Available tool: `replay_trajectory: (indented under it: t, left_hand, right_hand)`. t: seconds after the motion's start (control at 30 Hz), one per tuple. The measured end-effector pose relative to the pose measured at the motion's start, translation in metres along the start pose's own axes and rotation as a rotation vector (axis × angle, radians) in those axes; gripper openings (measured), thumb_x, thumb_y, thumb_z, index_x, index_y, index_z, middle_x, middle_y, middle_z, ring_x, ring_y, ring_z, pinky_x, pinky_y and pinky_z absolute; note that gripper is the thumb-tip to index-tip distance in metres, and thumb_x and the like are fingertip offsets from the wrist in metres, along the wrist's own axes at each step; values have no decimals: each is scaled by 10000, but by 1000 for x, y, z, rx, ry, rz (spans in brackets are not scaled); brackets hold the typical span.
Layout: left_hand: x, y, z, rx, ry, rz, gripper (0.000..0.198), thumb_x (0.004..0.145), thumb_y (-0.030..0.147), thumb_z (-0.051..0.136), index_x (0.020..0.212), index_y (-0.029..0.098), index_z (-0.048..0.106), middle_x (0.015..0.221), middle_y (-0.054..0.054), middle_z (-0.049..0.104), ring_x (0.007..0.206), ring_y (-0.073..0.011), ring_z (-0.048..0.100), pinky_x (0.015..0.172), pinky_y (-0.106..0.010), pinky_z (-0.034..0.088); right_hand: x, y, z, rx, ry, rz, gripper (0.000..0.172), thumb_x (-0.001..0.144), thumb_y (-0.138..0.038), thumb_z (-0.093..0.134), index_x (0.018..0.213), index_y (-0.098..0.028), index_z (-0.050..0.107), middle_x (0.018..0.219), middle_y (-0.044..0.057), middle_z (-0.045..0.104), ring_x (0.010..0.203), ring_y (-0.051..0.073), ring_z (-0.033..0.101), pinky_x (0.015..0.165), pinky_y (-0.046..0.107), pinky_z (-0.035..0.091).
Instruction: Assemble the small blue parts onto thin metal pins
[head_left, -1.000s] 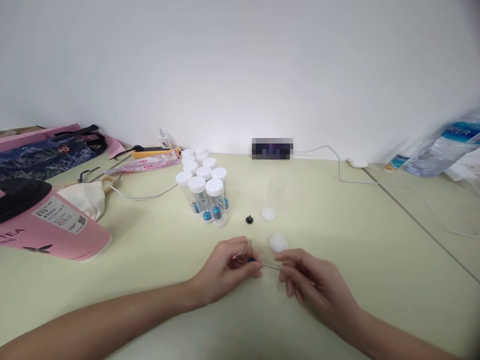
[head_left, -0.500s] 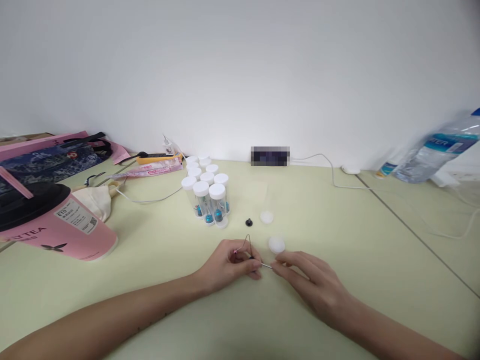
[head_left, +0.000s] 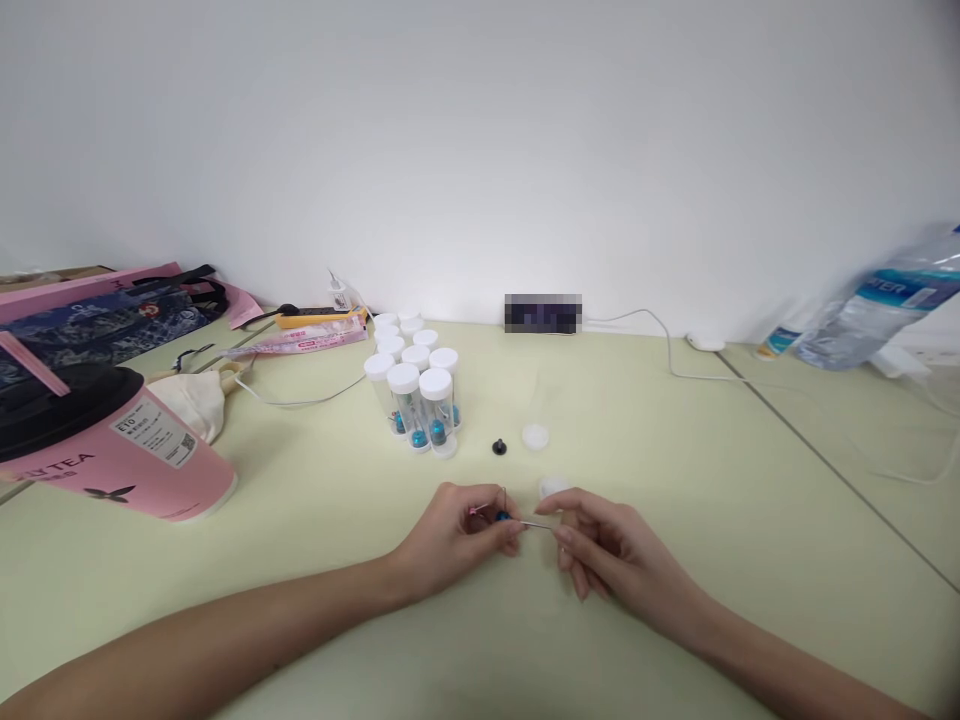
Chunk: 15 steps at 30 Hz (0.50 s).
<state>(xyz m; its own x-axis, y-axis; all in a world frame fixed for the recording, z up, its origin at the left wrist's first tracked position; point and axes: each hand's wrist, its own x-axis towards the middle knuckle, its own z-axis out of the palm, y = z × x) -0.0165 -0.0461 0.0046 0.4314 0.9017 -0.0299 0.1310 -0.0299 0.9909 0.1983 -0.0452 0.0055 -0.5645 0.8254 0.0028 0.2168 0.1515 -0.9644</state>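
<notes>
My left hand [head_left: 456, 535] pinches a small blue bead [head_left: 501, 517] threaded on a thin metal wire [head_left: 534, 523], low on the pale green table [head_left: 675, 470]. My right hand [head_left: 604, 553] pinches the wire's other end, just right of the bead. A white cap [head_left: 550, 487] lies right behind my right fingers. Farther back lie a small black knob [head_left: 499, 447] and a clear empty tube [head_left: 537, 412] on its side. A cluster of white-capped vials [head_left: 415, 390] with blue beads inside stands behind my left hand.
A pink tea cup [head_left: 112, 450] with a black lid lies at the left, beside a cloth pouch [head_left: 196, 398] and pink packets [head_left: 300, 335]. A white cable [head_left: 675, 360] runs along the back. Water bottles [head_left: 877, 305] lie at the far right.
My right hand has lifted off the table and closed its fingers on the wire's end. The wire has turned flatter between both hands. The view shifted slightly.
</notes>
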Motion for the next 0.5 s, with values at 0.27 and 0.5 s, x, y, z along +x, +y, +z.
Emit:
replay_trajectory:
  t: [0.27, 0.5]
  left_hand:
    - [7, 0, -3, -176, 51, -50, 290, 778, 396, 623, 804, 107, 628, 844, -105, 679, 692, -165, 642, 698, -327, 534]
    - [5, -1, -3, -100, -12, -38, 276, 785, 378, 619, 832, 107, 644, 711, -70, 661, 685, -172, 644, 690, -320, 531]
  right_hand:
    - [-1, -1, -2, -311, 170, -133, 154, 892, -258, 521, 1033, -207, 556, 705, -11, 542, 649, 129, 546, 611, 238, 453]
    - [-4, 2, -1, -522, 114, -219, 242, 949, -252, 396, 775, -185, 550, 672, 3, 536, 593, 117, 484, 556, 229, 367]
